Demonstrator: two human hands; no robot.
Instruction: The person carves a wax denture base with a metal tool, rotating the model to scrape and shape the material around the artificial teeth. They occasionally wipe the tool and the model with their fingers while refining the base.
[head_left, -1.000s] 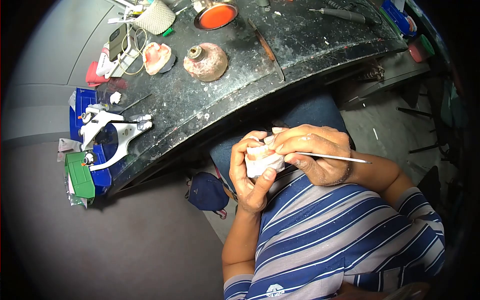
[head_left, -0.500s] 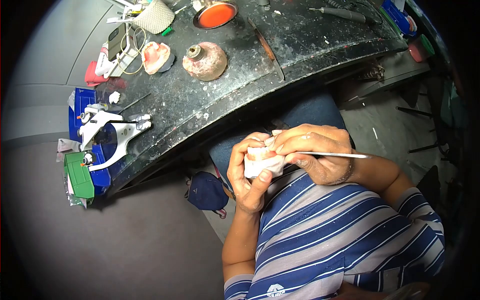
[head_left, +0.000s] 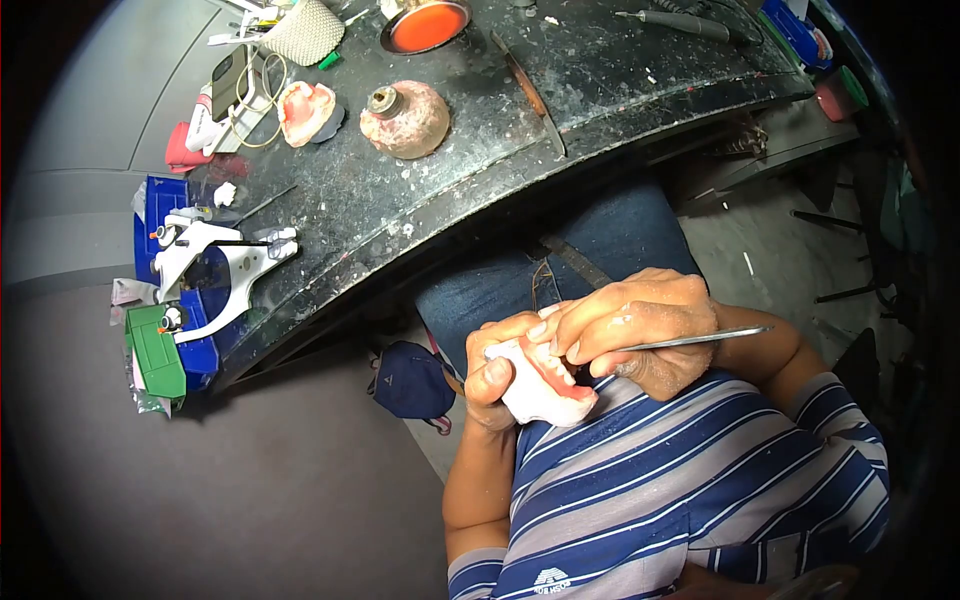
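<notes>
Over my lap, my left hand (head_left: 492, 372) is closed around a white plaster dental model (head_left: 540, 395) with pink wax and a row of teeth along its ridge. The model is tilted, and its far part is hidden by fingers. My right hand (head_left: 640, 330) grips a thin metal carving tool (head_left: 715, 337) like a pen, its shaft sticking out to the right. The fingertips of this hand are at the model's toothed edge. The tool's working tip is hidden behind them.
On the dark bench (head_left: 440, 205) stand a wax-stained spirit lamp (head_left: 405, 122), a dish of orange-red wax (head_left: 428, 28), a wooden-handled knife (head_left: 530, 92) and another pink dental piece (head_left: 305, 112). A white articulator (head_left: 235, 262) sits by blue and green trays (head_left: 155, 350) at the left edge.
The model has been turned and tipped, so more of its pink ridge and teeth shows. Both hands have shifted slightly, and the right hand has moved lower with the tool.
</notes>
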